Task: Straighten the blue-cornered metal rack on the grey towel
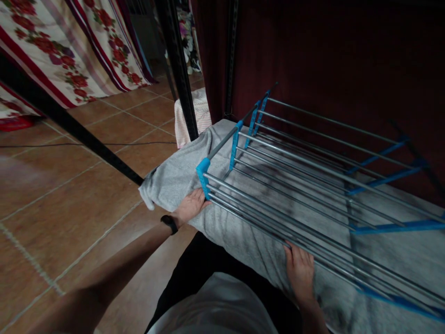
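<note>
A clothes drying rack [274, 181] with metal rods and blue plastic joints lies on a grey blanket [167, 181] spread over a raised surface. At the rack's near left corner, my left hand [192, 204] grips beside the blue end piece [202, 174], thumb along the lowest rod and some fingertips hidden behind the plastic. Further right, my right hand [299, 266] closes over the front lower rods, fingers bent around them. A black band [169, 224] circles my left wrist.
Black metal posts [179, 69] and a slanting black bar [76, 123] frame the left side. A dark red curtain [313, 55] hangs behind the rack. Floral cloth [66, 51] hangs over the tiled floor [69, 185], where a thin cable [52, 145] runs. Striped fabric [184, 120] sits beyond the blanket.
</note>
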### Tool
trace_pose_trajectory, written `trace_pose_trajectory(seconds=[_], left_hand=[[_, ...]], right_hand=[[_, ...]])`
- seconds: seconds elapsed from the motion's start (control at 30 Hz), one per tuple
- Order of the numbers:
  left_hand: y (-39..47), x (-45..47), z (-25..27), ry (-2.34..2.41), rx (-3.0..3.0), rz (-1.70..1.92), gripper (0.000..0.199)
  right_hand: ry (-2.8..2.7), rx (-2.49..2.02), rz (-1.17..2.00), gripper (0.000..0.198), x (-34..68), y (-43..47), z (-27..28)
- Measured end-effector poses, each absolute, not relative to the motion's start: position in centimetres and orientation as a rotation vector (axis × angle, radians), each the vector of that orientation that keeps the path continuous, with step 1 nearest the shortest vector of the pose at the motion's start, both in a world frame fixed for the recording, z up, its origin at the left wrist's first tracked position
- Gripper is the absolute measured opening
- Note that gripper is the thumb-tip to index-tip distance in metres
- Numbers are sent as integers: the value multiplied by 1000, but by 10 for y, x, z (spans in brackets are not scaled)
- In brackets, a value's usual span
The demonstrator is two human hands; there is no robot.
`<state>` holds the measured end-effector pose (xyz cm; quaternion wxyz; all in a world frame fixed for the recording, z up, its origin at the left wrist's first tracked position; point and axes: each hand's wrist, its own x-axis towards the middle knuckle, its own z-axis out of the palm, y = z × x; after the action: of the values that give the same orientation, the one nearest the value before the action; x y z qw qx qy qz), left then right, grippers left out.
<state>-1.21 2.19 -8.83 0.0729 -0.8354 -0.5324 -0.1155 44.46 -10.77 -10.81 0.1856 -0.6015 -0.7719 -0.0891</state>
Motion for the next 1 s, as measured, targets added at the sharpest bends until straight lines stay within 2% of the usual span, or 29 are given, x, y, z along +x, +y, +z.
trace_pose_trajectory(seconds=[0.3,0.6,1.0], left_hand=[[22,-14,-97,-1529,-2479,-380,33],[21,-13,-91,-1588,-2534,-426,36],[26,-18,-90,-1547,-2574,-491,39]], right_hand=[[-2202,-1717,-254,42,443,-109,-106],[-2197,-1699,-290,45,444,-108,-109],[-2187,-1821,-204,40,437,-107,-107]])
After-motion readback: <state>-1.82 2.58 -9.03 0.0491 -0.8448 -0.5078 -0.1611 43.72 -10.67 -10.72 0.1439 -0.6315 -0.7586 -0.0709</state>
